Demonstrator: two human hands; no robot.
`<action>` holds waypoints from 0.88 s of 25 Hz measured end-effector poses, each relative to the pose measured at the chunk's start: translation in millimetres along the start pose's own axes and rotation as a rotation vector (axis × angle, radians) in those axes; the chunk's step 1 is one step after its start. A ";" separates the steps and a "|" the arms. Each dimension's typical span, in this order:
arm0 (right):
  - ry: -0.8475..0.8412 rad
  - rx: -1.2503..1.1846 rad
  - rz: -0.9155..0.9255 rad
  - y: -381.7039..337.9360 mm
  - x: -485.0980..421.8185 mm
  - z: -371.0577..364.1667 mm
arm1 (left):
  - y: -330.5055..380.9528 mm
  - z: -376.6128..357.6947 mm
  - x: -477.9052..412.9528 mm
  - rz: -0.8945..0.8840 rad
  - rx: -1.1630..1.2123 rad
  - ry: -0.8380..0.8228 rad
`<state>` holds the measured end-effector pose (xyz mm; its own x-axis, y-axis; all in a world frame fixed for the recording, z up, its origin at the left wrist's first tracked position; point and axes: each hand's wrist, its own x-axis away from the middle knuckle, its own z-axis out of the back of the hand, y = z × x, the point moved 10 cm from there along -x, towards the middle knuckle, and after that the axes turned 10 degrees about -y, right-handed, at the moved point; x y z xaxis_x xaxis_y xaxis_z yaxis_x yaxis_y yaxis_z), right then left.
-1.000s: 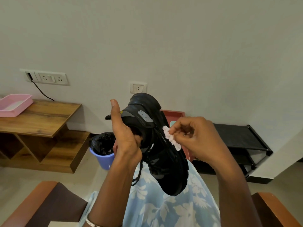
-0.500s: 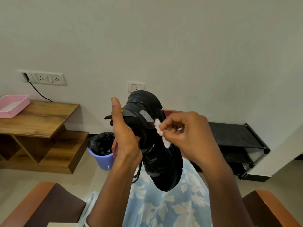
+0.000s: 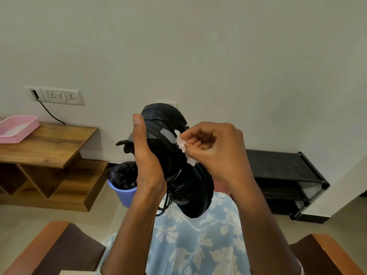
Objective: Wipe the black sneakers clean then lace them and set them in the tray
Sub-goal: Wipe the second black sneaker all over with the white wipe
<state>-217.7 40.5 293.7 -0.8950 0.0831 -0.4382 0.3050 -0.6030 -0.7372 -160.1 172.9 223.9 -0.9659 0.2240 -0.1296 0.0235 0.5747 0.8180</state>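
A black sneaker [image 3: 178,175] is held up in front of me, heel at the top and toe pointing down over my lap. My left hand [image 3: 147,161] grips it from the left, fingers tucked inside the opening and thumb pointing up. Pinched in my right hand [image 3: 214,149] is a small white wipe [image 3: 181,144], pressed against the shoe's side near the grey patch by the heel. A loose black lace hangs below the shoe. A pink tray [image 3: 18,128] sits far left on a wooden table [image 3: 49,143]. Only one sneaker is in view.
A blue bin [image 3: 124,187] lined with a black bag stands on the floor behind my left hand. A black shoe rack [image 3: 282,175] stands against the wall at right. Brown armrests flank my lap at the bottom corners.
My right hand has slid the wipe up along the shoe's side toward the heel. Shoe and left hand have risen slightly in view.
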 end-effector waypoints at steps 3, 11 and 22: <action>0.046 -0.097 0.026 -5.6 -5.6 0.0 | -4.0 -7.6 2.3 0.030 0.011 -0.055; -0.039 -0.027 -0.016 9.3 -3.5 -11.0 | -6.7 -1.3 -2.1 0.036 0.033 -0.049; 0.089 0.167 0.103 1.5 -16.8 1.9 | -28.8 1.4 -9.5 0.117 0.094 -0.026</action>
<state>-202.8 36.7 300.9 -0.8274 0.0800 -0.5559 0.3280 -0.7347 -0.5939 -151.2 155.3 200.8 -0.9481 0.3136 -0.0520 0.1607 0.6139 0.7728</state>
